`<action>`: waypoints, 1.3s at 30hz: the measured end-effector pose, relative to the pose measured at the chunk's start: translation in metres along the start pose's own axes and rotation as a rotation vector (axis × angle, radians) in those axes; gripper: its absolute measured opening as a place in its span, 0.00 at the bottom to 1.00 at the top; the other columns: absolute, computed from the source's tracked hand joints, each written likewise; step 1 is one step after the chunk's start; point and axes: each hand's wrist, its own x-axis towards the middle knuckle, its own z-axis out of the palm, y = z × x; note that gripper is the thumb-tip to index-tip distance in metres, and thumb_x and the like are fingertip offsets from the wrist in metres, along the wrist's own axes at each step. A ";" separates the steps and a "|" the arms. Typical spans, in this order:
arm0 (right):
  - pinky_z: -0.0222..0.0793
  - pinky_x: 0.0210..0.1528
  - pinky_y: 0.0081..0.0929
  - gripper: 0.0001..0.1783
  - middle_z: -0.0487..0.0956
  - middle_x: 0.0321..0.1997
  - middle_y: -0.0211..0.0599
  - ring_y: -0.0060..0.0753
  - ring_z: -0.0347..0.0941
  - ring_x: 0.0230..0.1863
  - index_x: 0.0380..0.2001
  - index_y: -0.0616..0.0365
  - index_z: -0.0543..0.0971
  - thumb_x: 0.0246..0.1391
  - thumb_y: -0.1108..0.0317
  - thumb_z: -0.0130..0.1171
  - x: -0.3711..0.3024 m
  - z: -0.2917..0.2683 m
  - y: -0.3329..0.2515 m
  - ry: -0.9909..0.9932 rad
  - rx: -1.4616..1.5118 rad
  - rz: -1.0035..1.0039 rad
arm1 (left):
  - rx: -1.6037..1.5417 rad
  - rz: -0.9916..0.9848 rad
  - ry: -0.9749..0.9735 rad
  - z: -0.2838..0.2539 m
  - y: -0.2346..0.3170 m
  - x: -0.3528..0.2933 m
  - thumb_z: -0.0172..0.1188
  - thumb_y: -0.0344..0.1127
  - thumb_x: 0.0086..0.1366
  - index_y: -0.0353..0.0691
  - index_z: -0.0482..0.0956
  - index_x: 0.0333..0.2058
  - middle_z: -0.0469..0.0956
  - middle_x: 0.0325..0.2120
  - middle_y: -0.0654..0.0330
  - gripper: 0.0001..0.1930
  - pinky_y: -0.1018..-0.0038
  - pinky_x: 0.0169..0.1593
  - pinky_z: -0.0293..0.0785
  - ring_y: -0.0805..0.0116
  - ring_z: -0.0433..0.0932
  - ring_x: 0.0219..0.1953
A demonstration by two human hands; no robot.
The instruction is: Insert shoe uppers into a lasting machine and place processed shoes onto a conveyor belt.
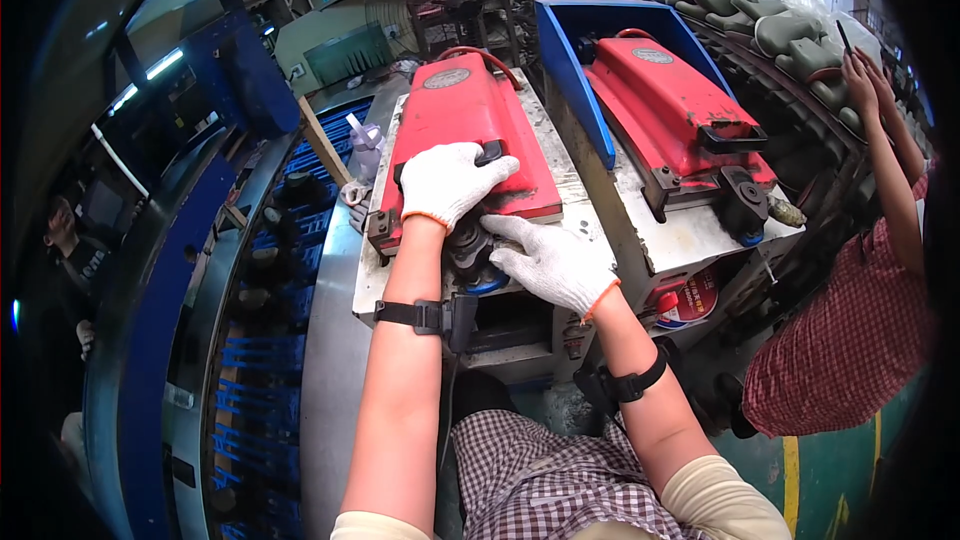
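Observation:
My left hand [445,183], in a white knit glove with an orange cuff, is closed around the black handle [489,152] on the front of a red machine cover [455,110]. Below that handle, a dark rounded fixture [469,248] with a blue base juts from the machine. My right hand [553,262], gloved the same way, is beside this fixture. Its fingers curl around a small dark part at the fixture's right side, mostly hidden by the glove.
A second red machine [665,85] with a blue guard stands to the right. Beyond it, a rack holds several green boot-like pieces [785,32]. A person in a checked garment [840,340] is at the right. A purple bottle [366,148] and a conveyor [265,340] are on the left.

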 end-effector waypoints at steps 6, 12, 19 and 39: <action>0.75 0.64 0.45 0.29 0.83 0.61 0.49 0.54 0.81 0.60 0.68 0.50 0.76 0.69 0.51 0.56 0.000 -0.001 -0.003 -0.009 -0.011 0.012 | 0.010 0.005 0.003 -0.001 -0.001 -0.001 0.62 0.74 0.59 0.45 0.89 0.31 0.86 0.28 0.52 0.33 0.60 0.40 0.78 0.51 0.87 0.34; 0.75 0.64 0.45 0.29 0.83 0.61 0.49 0.54 0.81 0.60 0.68 0.50 0.76 0.69 0.51 0.56 0.002 0.005 0.006 0.020 -0.011 -0.027 | 0.008 0.009 0.011 0.000 -0.002 -0.001 0.61 0.74 0.59 0.45 0.89 0.31 0.86 0.28 0.52 0.34 0.59 0.40 0.78 0.51 0.87 0.35; 0.75 0.65 0.45 0.28 0.83 0.61 0.48 0.55 0.81 0.60 0.67 0.49 0.76 0.69 0.51 0.57 0.001 0.002 0.002 0.017 0.002 -0.016 | 0.016 0.008 0.013 -0.001 -0.001 -0.001 0.61 0.74 0.59 0.45 0.89 0.30 0.86 0.28 0.51 0.33 0.59 0.40 0.78 0.51 0.87 0.34; 0.63 0.25 0.17 0.29 0.74 0.33 0.25 0.13 0.65 0.25 0.76 0.48 0.68 0.75 0.59 0.51 -0.010 -0.005 -0.023 -0.271 0.665 0.324 | -0.062 0.099 -0.182 -0.019 -0.013 -0.002 0.57 0.66 0.66 0.44 0.89 0.41 0.88 0.39 0.48 0.29 0.57 0.51 0.79 0.47 0.86 0.45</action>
